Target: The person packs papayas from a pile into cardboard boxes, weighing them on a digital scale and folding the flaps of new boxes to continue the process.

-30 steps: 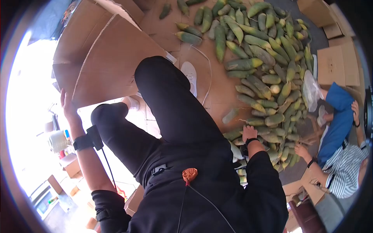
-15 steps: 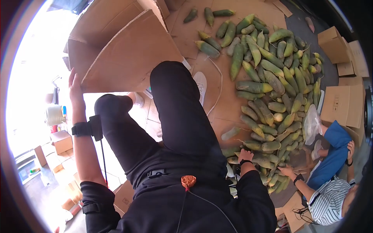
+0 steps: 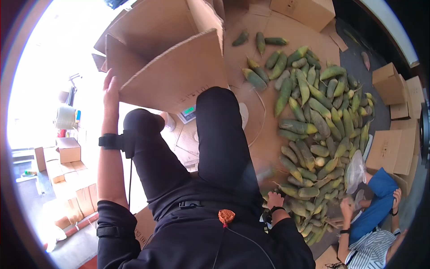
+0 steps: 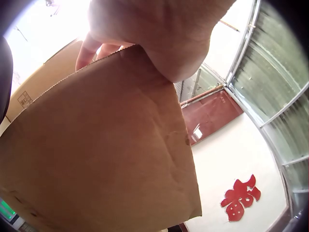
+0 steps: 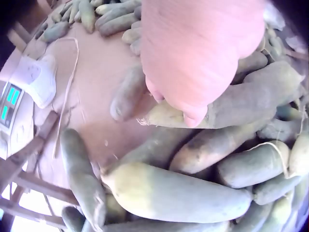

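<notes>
My left hand point(image 3: 111, 92) grips the edge of a cardboard box point(image 3: 179, 71) at the upper left in the head view. Up close in the left wrist view, its fingers point(image 4: 87, 52) reach behind the edge of the flap point(image 4: 106, 140); the thumb is hidden. Down at the near end of a large pile of green radishes point(image 3: 309, 190), my right hand point(image 3: 274, 200) curls over one radish. Seen from the right wrist, fingertips press round that pale-tipped radish point(image 5: 241, 107), which lies across other radishes.
A digital scale point(image 3: 188, 114) with a lit display stands under the box, by my knees. To the right, another person in blue trousers point(image 3: 374, 201) sits beside the pile near a plastic bag point(image 3: 356, 172). Cardboard boxes point(image 3: 392, 150) line the right side.
The head view has turned, so the box and pile sit further right and lower. More of the scale shows. My left hand stays at the box edge, my right hand at the radishes.
</notes>
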`<state>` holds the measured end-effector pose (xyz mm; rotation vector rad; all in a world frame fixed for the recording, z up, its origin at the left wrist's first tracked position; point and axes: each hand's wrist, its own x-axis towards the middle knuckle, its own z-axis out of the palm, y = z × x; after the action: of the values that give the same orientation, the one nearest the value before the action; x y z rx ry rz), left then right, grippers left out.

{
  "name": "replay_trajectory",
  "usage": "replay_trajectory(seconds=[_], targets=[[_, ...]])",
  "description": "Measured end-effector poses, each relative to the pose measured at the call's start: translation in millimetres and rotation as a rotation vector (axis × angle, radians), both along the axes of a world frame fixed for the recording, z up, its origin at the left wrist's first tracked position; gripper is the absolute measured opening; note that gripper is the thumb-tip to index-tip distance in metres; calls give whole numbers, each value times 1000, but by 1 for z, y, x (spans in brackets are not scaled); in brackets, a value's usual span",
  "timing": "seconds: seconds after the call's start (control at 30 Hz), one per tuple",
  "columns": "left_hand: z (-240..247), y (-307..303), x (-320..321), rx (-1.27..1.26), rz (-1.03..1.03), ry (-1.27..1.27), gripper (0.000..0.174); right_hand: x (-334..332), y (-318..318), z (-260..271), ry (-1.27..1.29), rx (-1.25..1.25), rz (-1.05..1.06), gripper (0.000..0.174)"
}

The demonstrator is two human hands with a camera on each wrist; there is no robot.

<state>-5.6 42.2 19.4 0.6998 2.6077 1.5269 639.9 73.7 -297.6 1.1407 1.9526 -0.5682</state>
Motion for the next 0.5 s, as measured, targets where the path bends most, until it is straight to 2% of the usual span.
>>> replay_trajectory(seconds=[0.07, 0.1, 0.17, 0.2, 0.27, 0.3, 0.37, 0.4, 0.47, 0.5], targets=[[5, 3, 7, -5, 29, -5, 46, -8, 5, -3, 113, 62, -118, 31], [3, 3, 6, -10, 27, 11, 46, -12, 10, -7, 120, 72, -111, 31], [-1, 4, 3, 48, 18, 0, 47, -20, 22, -13, 350, 93, -234, 36], [-4, 4, 2, 62, 14, 14, 47, -27, 27, -8, 356, 103, -227, 36], [-9, 3, -3, 77, 2, 40, 46, -49, 43, 7, 561, 164, -441, 40], [-8, 3, -3, 91, 4, 40, 46, -59, 51, 11, 564, 176, -436, 40], [-9, 4, -2, 80, 3, 50, 46, -80, 68, 19, 931, 261, -590, 47], [-13, 3, -7, 104, -11, 48, 46, -94, 79, 30, 935, 275, -586, 47], [-20, 3, -11, 124, -17, 64, 46, -128, 105, 70, 1239, 152, -800, 49], [-21, 2, -12, 130, -19, 80, 46, -145, 117, 97, 1303, 156, -813, 48]])
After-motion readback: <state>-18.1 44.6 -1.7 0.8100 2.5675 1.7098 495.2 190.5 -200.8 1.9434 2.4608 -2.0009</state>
